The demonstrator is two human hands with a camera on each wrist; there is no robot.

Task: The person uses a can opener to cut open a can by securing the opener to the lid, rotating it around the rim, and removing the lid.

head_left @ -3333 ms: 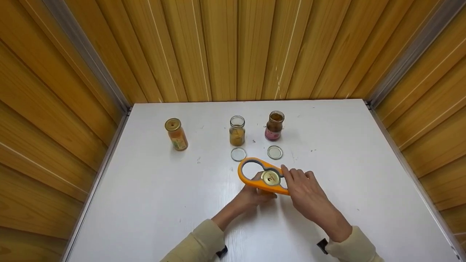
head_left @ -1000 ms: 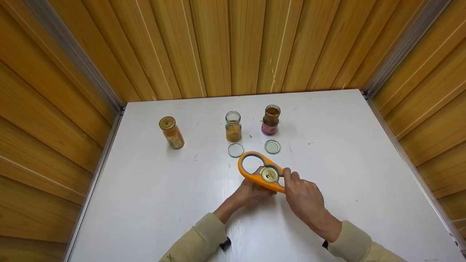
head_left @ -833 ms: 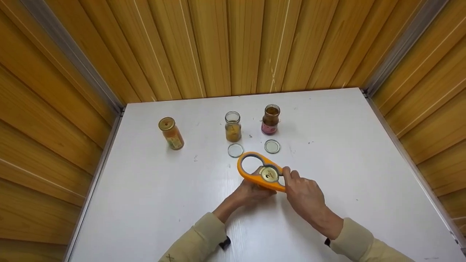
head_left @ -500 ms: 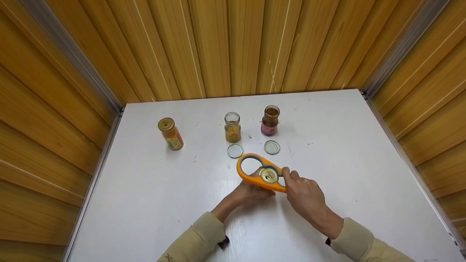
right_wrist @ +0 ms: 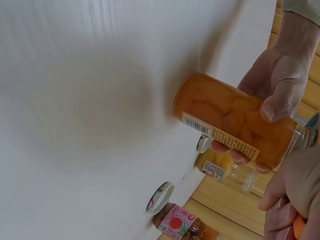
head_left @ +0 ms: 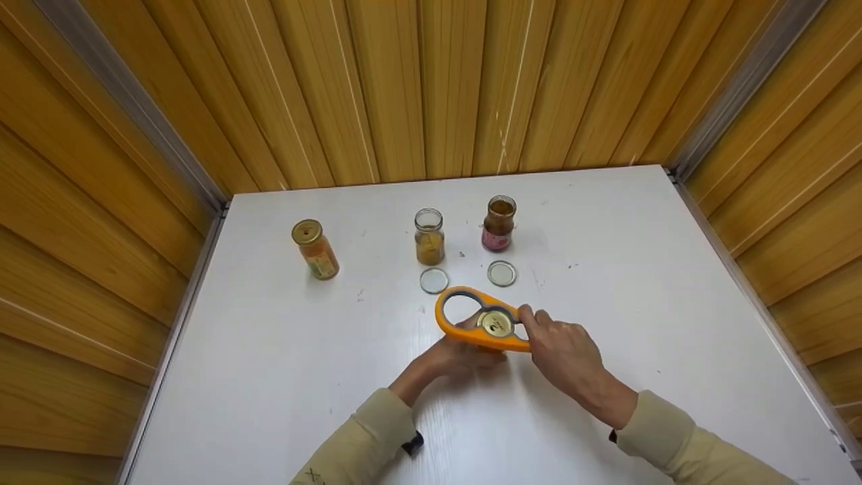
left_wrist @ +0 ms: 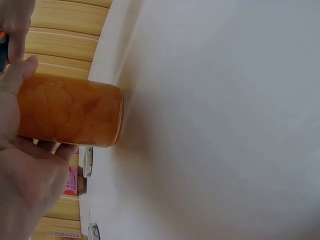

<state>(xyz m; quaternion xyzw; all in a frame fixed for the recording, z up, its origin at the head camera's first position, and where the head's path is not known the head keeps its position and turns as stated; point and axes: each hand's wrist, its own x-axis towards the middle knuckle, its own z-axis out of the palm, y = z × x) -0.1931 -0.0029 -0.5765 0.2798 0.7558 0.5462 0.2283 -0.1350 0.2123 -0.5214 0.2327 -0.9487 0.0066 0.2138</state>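
Note:
An orange jar with a gold lid (head_left: 497, 323) is gripped round its body by my left hand (head_left: 458, 357). The jar's body (left_wrist: 70, 111) shows orange fruit pieces, and its label (right_wrist: 220, 136) faces the right wrist camera. Around the lid sits an orange opener with grey inner edges (head_left: 448, 325), its large loop at the left. My right hand (head_left: 569, 357) grips the opener's right end; in the right wrist view that hand (right_wrist: 297, 192) has its fingers curled at the orange handle. The left thumb (right_wrist: 281, 102) lies along the glass.
Behind the hands stand a lidless yellow jar (head_left: 429, 246) and a lidless brown jar with a pink label (head_left: 498, 229). One loose lid (head_left: 434, 280) and another loose lid (head_left: 502, 273) lie before them. A lidded orange jar (head_left: 318, 256) stands at the left on the white table (head_left: 269, 377).
Compared with the oldest frame, the opener's left loop has swung slightly. Over the last half second, its right end and my right hand have moved slightly up in view. Both grips remain.

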